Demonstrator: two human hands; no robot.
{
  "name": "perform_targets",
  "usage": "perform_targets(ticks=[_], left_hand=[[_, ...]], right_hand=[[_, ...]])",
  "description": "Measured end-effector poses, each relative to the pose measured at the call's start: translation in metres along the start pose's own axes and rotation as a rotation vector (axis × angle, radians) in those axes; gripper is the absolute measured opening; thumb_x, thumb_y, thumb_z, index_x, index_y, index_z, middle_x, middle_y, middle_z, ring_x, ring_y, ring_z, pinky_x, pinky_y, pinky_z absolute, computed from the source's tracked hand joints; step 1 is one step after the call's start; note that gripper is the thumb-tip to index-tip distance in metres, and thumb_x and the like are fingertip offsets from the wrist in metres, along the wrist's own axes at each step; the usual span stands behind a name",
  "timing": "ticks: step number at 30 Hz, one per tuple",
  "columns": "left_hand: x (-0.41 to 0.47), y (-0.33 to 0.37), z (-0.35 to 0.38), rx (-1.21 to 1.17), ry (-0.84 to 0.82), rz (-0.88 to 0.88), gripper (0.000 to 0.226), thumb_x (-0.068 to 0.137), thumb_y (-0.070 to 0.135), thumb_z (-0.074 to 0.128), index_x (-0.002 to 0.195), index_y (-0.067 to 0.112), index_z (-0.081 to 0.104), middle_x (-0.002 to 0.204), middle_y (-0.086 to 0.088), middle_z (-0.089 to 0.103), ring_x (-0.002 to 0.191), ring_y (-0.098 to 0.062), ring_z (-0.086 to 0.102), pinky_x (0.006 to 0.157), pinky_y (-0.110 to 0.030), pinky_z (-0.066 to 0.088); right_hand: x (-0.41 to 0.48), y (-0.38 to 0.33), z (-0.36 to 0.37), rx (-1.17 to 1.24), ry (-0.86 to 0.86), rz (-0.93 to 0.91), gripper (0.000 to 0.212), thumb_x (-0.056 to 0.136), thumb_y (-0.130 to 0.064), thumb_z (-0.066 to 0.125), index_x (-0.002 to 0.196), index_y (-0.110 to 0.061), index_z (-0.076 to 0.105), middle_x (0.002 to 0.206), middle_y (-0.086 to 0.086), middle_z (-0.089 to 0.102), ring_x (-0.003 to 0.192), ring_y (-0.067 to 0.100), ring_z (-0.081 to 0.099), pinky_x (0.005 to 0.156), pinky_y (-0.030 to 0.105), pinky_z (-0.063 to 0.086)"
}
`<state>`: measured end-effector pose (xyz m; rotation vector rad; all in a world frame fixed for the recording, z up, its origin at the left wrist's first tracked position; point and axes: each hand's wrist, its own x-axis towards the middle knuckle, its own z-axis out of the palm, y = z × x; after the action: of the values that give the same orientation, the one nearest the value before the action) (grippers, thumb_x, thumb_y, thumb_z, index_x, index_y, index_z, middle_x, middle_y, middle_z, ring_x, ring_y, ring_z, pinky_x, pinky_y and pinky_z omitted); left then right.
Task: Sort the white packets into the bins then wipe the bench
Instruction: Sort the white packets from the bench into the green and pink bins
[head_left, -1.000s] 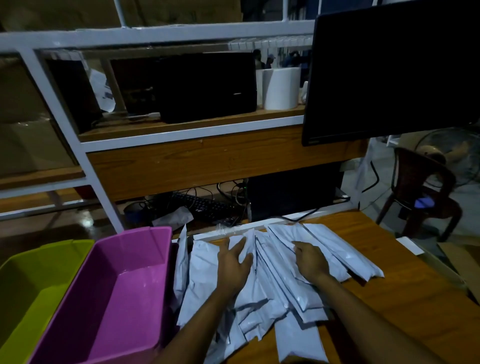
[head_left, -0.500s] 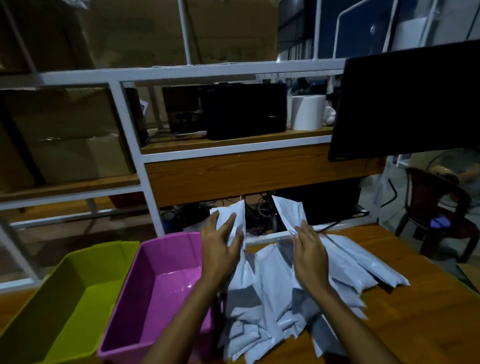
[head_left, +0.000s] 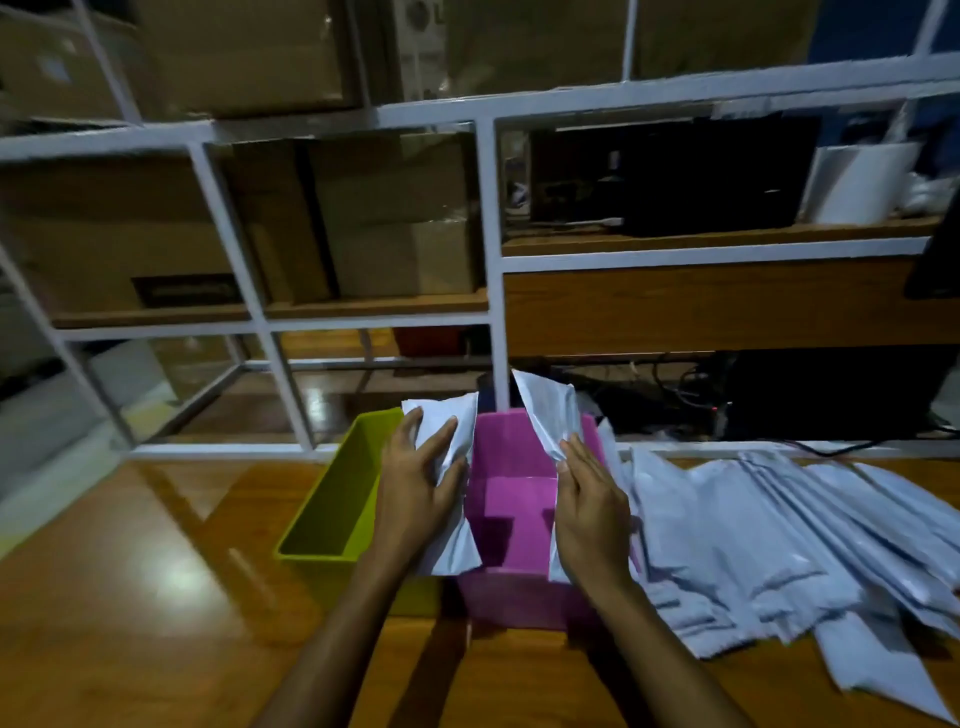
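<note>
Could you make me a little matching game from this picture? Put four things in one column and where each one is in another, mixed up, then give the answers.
Things:
1. green bin
2. pink bin
3. pile of white packets
4. white roll

Places:
A. up on the shelf at the far right
B. spread on the bench right of both bins
C. leftmost on the bench
D. between the green bin and the pile

Pairs: 1-C, 2-D, 3-B, 4-A

The left hand and right hand each hold a packet at the pink bin.
</note>
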<state>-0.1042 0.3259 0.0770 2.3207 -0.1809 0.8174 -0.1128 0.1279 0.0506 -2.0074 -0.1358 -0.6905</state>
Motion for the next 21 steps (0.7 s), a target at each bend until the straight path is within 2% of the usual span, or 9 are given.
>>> perform_targets(ticks=[4,10,15,18,21], left_hand=[[-0.003,-0.036,-0.035,0.055,0.001,-0.046,0.049,0.086,0.047,0.055,0.131,0.027,0.059,0.145,-0.016,0.042,0.134,-0.029,0.037,0.106,-0.044,0.036],[0.01,-0.077,-0.056,0.15,-0.027,-0.118,0.049,0.087,0.047,0.055,0.133,0.029,0.057,0.146,-0.012,0.041,0.133,-0.03,0.038,0.104,-0.044,0.037],[0.026,-0.109,-0.059,0.224,-0.117,-0.152,0.049,0.086,0.046,0.056,0.132,0.028,0.058,0.144,-0.012,0.043,0.133,-0.03,0.038,0.104,-0.045,0.038],[0.035,-0.124,-0.056,0.278,-0.183,-0.144,0.049,0.088,0.045,0.056,0.133,0.027,0.057,0.143,-0.015,0.043,0.134,-0.032,0.037,0.105,-0.044,0.037],[0.046,-0.134,-0.049,0.331,-0.255,-0.156,0.05,0.086,0.046,0.053,0.133,0.028,0.056,0.143,-0.016,0.042,0.131,-0.034,0.038,0.104,-0.044,0.039]], right_hand=[[-0.006,-0.026,0.041,0.071,-0.072,-0.001,0.037,0.101,-0.018,0.044,0.137,-0.01,0.049,0.144,0.005,0.049,0.137,0.016,0.041,0.111,0.039,0.039],[0.014,-0.041,0.083,0.052,-0.148,-0.035,0.037,0.101,-0.021,0.044,0.136,-0.01,0.051,0.144,0.002,0.048,0.138,0.014,0.039,0.112,0.032,0.036],[0.039,-0.041,0.109,-0.076,-0.266,-0.049,0.032,0.098,-0.018,0.046,0.125,-0.011,0.063,0.145,0.002,0.048,0.141,0.019,0.035,0.11,0.034,0.034],[0.049,-0.043,0.123,-0.198,-0.303,-0.043,0.03,0.094,-0.018,0.047,0.11,-0.01,0.071,0.139,0.002,0.055,0.133,0.025,0.045,0.1,0.037,0.044],[0.058,-0.048,0.145,-0.241,-0.301,-0.01,0.029,0.092,-0.023,0.048,0.102,-0.011,0.072,0.124,0.007,0.065,0.106,0.027,0.062,0.08,0.037,0.054]])
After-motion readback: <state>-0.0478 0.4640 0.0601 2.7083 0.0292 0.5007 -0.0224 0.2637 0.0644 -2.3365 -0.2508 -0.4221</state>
